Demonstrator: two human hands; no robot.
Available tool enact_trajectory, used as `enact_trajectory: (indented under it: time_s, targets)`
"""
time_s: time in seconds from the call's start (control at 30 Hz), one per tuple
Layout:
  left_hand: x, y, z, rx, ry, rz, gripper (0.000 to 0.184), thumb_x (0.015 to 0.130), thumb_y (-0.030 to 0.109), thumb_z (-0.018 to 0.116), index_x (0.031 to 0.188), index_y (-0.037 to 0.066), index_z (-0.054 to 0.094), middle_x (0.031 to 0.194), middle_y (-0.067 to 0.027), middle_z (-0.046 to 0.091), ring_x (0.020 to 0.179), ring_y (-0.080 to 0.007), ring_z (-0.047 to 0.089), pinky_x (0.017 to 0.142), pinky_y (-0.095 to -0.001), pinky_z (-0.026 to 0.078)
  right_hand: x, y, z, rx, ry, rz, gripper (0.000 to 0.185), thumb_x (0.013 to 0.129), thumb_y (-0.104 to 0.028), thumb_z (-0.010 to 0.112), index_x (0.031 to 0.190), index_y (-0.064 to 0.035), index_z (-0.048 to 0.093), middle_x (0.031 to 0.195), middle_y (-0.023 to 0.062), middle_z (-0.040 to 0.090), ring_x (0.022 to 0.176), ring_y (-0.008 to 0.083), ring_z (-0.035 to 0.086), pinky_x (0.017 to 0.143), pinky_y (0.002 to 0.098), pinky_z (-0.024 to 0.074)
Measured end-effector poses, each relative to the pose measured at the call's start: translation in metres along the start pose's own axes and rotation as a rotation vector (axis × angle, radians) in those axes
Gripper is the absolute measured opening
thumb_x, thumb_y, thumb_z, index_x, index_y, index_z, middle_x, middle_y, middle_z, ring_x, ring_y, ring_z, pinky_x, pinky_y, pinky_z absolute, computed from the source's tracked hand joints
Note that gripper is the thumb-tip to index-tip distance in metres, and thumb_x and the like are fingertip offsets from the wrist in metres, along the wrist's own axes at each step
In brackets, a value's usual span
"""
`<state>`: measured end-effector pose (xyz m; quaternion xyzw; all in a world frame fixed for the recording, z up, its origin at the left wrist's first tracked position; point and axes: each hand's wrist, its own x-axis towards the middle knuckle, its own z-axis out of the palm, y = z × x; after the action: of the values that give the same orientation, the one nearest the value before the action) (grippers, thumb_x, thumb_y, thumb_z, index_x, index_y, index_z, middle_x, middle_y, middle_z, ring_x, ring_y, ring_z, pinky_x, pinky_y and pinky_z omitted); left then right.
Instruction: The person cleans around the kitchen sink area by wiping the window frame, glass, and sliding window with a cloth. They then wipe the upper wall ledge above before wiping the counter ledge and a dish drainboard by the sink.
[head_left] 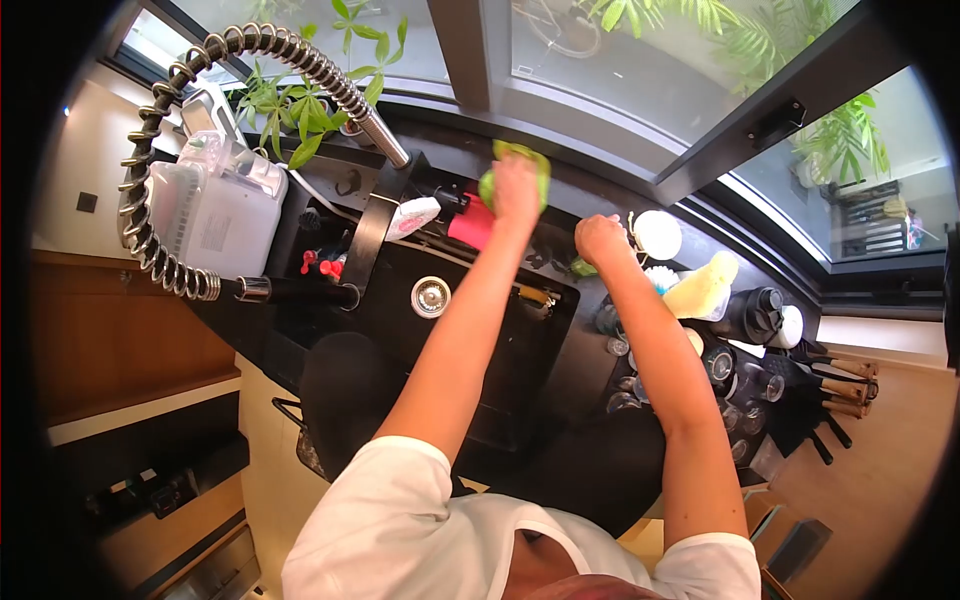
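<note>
My left hand (517,190) is pressed onto a bright green cloth (543,172) on the dark counter behind the sink, near the window. The cloth shows around the fingers. Just left of it sits a pink-red item (471,222) whose kind I cannot tell. My right hand (601,240) is closed in a fist over the counter to the right. A small greenish patch (583,267) shows beneath it; whether the hand grips it is unclear. A round white object (658,235) stands beside that hand. Below both forearms lies the black sink (470,360).
A coiled spring faucet (262,40) arches at left, near a clear plastic container (225,205). A yellow cloth (703,288), a black bottle (752,314), several glasses (625,400) and knives (845,390) crowd the right counter. Window frames (740,140) border the back; a potted plant (300,115) stands there.
</note>
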<state>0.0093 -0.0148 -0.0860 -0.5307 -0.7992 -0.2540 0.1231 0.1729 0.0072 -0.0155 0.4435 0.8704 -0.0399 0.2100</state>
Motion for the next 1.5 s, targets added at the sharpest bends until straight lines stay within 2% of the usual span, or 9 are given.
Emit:
enact_trajectory:
  time_s: [0.17, 0.27, 0.47, 0.6, 0.8, 0.97, 1.23, 1.4, 1.5]
  targets:
    - [-0.026, 0.049, -0.025, -0.284, -0.254, 0.324, 0.028, 0.085, 0.012, 0.048, 0.104, 0.005, 0.067, 0.125, -0.0149, 0.058, 0.125, -0.0305, 0.048, 0.110, -0.0466, 0.032, -0.004, -0.002, -0.017, 0.128, -0.240, 0.013, 0.043, 0.090, -0.014, 0.050, 0.129, 0.0062, 0.053, 0.141, 0.0368, 0.033, 0.130, 0.0485, 0.038, 0.105, 0.0530, 0.0347]
    - [-0.006, 0.021, -0.051, -0.243, -0.376, 0.138, 0.027, 0.085, 0.011, 0.048, 0.103, 0.006, 0.068, 0.124, -0.0142, 0.059, 0.123, -0.0283, 0.050, 0.107, -0.0472, 0.035, -0.014, 0.003, -0.003, -0.011, 0.040, -0.044, 0.034, 0.088, -0.012, 0.047, 0.108, 0.0086, 0.065, 0.120, 0.0367, 0.054, 0.106, 0.0441, 0.061, 0.091, 0.0457, 0.0505]
    - [0.010, -0.020, -0.032, 0.011, -0.016, -0.062, 0.028, 0.084, 0.005, 0.048, 0.104, 0.001, 0.067, 0.123, -0.0155, 0.059, 0.117, -0.0319, 0.052, 0.100, -0.0452, 0.040, -0.007, 0.002, -0.005, 0.025, -0.066, -0.013, 0.037, 0.090, -0.014, 0.045, 0.116, 0.0075, 0.061, 0.127, 0.0394, 0.047, 0.114, 0.0451, 0.056, 0.095, 0.0455, 0.0475]
    - [-0.006, -0.007, -0.047, -0.386, -0.029, -0.155, 0.036, 0.078, -0.004, 0.049, 0.110, 0.000, 0.066, 0.118, -0.0177, 0.060, 0.111, -0.0345, 0.053, 0.098, -0.0391, 0.042, -0.002, -0.002, 0.004, 0.012, -0.044, 0.041, 0.038, 0.092, -0.016, 0.045, 0.118, 0.0066, 0.060, 0.132, 0.0388, 0.043, 0.119, 0.0446, 0.053, 0.097, 0.0455, 0.0457]
    - [0.033, -0.025, -0.062, -0.358, 0.379, -0.346, 0.047, 0.078, -0.005, 0.057, 0.124, -0.003, 0.054, 0.129, -0.0238, 0.049, 0.116, -0.0395, 0.048, 0.100, -0.0431, 0.039, -0.009, -0.003, -0.009, 0.116, -0.206, 0.061, 0.045, 0.092, -0.018, 0.048, 0.130, 0.0057, 0.052, 0.144, 0.0369, 0.028, 0.132, 0.0469, 0.036, 0.105, 0.0523, 0.0315]
    - [0.038, 0.030, -0.043, -0.326, 0.326, -0.189, 0.042, 0.066, -0.010, 0.063, 0.106, 0.003, 0.061, 0.124, -0.0107, 0.051, 0.116, -0.0345, 0.041, 0.102, -0.0406, 0.036, -0.011, -0.008, -0.016, -0.022, -0.158, 0.032, 0.043, 0.093, -0.017, 0.045, 0.126, 0.0087, 0.054, 0.136, 0.0380, 0.039, 0.121, 0.0441, 0.051, 0.098, 0.0458, 0.0438]
    - [0.027, 0.053, -0.051, -0.396, 0.172, 0.155, 0.024, 0.079, 0.004, 0.058, 0.100, 0.007, 0.069, 0.111, -0.0068, 0.063, 0.104, -0.0298, 0.051, 0.093, -0.0380, 0.042, -0.011, -0.002, 0.006, 0.099, 0.002, 0.078, 0.042, 0.092, -0.018, 0.041, 0.117, 0.0104, 0.059, 0.136, 0.0396, 0.038, 0.123, 0.0444, 0.048, 0.100, 0.0481, 0.0418]
    - [0.049, -0.021, -0.057, -0.279, 0.239, -0.120, 0.041, 0.072, -0.010, 0.050, 0.105, 0.004, 0.069, 0.118, -0.0110, 0.061, 0.107, -0.0329, 0.051, 0.097, -0.0386, 0.041, -0.018, 0.002, -0.006, 0.045, -0.082, 0.004, 0.043, 0.093, -0.017, 0.040, 0.122, 0.0107, 0.055, 0.139, 0.0386, 0.035, 0.122, 0.0446, 0.049, 0.101, 0.0476, 0.0405]
    - [0.049, 0.001, -0.055, -0.224, 0.246, -0.113, 0.034, 0.074, -0.005, 0.053, 0.100, 0.006, 0.070, 0.112, -0.0096, 0.062, 0.104, -0.0319, 0.051, 0.093, -0.0383, 0.043, -0.018, -0.002, -0.017, 0.021, -0.161, 0.014, 0.045, 0.094, -0.018, 0.040, 0.127, 0.0093, 0.052, 0.141, 0.0371, 0.033, 0.126, 0.0439, 0.046, 0.102, 0.0462, 0.0394]
